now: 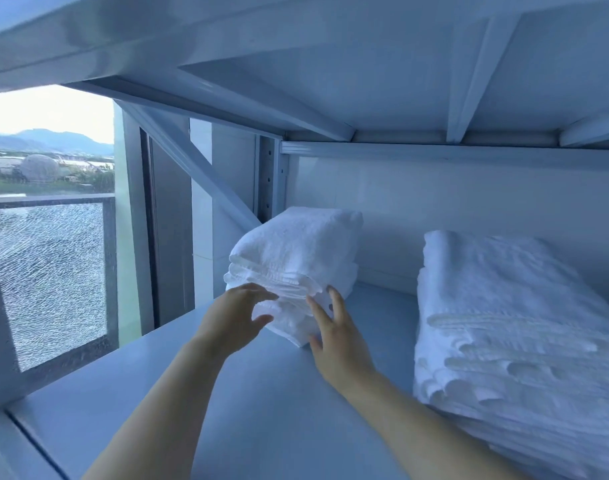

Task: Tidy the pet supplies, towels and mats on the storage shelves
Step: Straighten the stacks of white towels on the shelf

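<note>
The shelf (261, 393) carries a large towel stack (524, 323) near right and a small folded towel pile (296, 258) far left, its long axis running front to back. Both hands meet the pile's near end: left hand (234, 320) and right hand (334, 337), fingers (335, 299) spread apart, touching, not clamped. The pile lies just beyond them.

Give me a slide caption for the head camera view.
Both hands reach the small towel stack on the shelf.
</note>
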Demonstrator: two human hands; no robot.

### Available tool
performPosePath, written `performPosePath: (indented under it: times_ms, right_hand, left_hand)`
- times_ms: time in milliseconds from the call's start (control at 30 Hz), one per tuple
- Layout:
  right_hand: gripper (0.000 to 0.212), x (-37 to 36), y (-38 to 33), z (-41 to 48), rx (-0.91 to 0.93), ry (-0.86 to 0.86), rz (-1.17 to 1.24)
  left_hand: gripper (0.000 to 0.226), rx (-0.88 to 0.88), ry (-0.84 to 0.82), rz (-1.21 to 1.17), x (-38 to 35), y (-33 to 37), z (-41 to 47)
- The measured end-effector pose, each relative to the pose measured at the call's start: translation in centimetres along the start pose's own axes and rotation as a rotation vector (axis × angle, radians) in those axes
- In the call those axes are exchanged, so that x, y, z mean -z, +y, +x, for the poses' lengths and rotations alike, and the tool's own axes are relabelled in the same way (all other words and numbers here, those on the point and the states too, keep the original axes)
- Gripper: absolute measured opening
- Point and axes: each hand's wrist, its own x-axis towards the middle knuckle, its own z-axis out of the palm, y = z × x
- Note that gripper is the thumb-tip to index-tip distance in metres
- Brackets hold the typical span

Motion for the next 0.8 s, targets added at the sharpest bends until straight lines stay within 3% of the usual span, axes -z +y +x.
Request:
performPosePath:
  times_ms: [133,233,433,800]
  right_hand:
    - [0.057,0.4,-0.3,-0.4,0.034,-0.025,-0.029]
    - [0.056,0.3,-0.2,-0.7,0.027,-0.033,-0.017]
    - [0.053,0.4,0.0,-0.5,0.022,-0.085,-0.007]
    - [0.058,0.9,-0.3,1.2,-0.127,-0.288,-0.09]
  left_hand:
    - [0.062,0.018,-0.42,0.081,-0.2,0.4,-0.4]
    - [0.068,0.033,-0.548,0.101,-0.5,0.6,-0.7]
    - [0.066,0.056,-0.584,0.05,-2.0,0.8,-0.9]
    - [0.061,0.05,-0.44,0.006,-3.7,0.8,-0.1]
